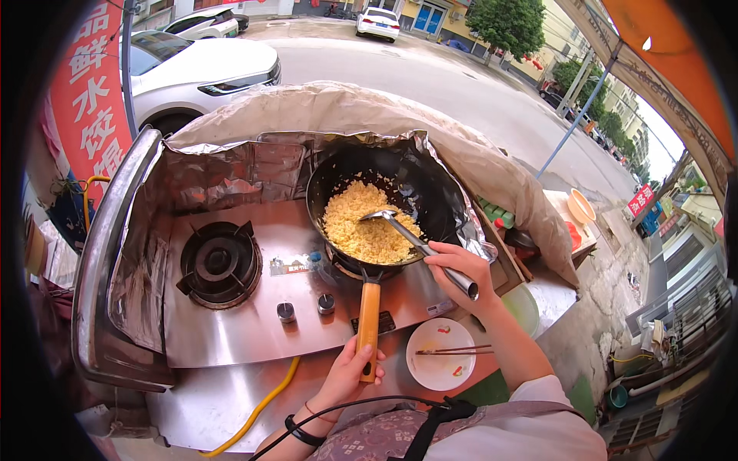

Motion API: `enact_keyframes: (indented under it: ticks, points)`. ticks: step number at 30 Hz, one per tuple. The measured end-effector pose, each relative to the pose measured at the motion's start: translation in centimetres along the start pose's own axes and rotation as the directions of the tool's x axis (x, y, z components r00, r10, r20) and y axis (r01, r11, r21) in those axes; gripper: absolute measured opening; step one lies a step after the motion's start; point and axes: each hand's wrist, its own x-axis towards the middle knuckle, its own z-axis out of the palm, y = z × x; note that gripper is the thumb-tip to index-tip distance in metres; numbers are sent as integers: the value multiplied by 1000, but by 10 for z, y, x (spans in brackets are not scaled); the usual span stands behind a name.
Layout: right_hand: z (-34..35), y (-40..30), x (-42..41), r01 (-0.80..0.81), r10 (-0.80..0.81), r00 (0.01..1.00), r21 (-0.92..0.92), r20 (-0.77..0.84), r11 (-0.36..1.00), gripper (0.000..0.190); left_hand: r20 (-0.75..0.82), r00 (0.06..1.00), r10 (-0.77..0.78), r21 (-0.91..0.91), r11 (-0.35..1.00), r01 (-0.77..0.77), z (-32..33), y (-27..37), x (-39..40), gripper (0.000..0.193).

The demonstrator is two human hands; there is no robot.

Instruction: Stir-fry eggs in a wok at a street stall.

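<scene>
My left hand (353,364) grips the wooden handle (371,322) of a black wok (398,167), which sits on the right burner of a steel gas stove. In the wok lies a heap of yellow fried rice (360,230), with stray grains up the far wall. My right hand (466,274) is closed around the steel handle of a metal ladle (412,237). The ladle's head rests on the rice, right of the heap's middle. Most of the right burner is hidden under the wok.
An uncovered burner (218,259) stands at left beside two knobs (305,308). Crumpled foil (144,259) lines the stove's back and sides. A white bowl (441,374) with chopsticks (452,350) is near my right forearm. A yellow hose (262,412) runs below the stove. Beyond is a parked white car (202,75).
</scene>
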Motion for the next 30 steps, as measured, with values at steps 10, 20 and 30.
enact_keyframes:
  ticks: [10,20,30]
  points:
    - [-18,-17,-14,8,-5,997,-27,81,1000,21,1,1000,-8,10,1000,8,2,-1,-1,26]
    - [-25,-8,-2,55,-53,989,-8,135,998,19,12,1000,1,17,1000,-1,1,-2,1,29]
    - [-65,57,144,-541,518,830,-68,-209,838,27,-14,1000,-14,6,1000,14,-3,-2,3,31]
